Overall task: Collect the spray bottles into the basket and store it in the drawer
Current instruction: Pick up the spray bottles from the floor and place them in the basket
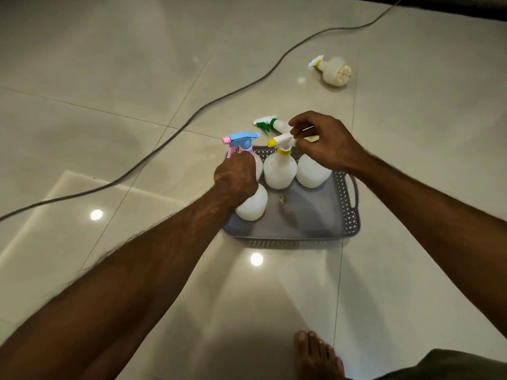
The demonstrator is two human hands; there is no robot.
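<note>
I see the grey basket (pixel 346 215) flat on the tiled floor (pixel 109 78), with white bottles standing packed along its far and left sides, I judge to leave the near right free for the rest. My left hand (pixel 236 179) is wrapped round the neck of the pink-and-blue bottle (pixel 241 141), and my right hand (pixel 326 145) pinches the head of a yellow-tipped bottle (pixel 279 168), seemingly settling both upright. Two are still out: the green one (pixel 270 124) behind the basket, another (pixel 333 71) lying well beyond.
</note>
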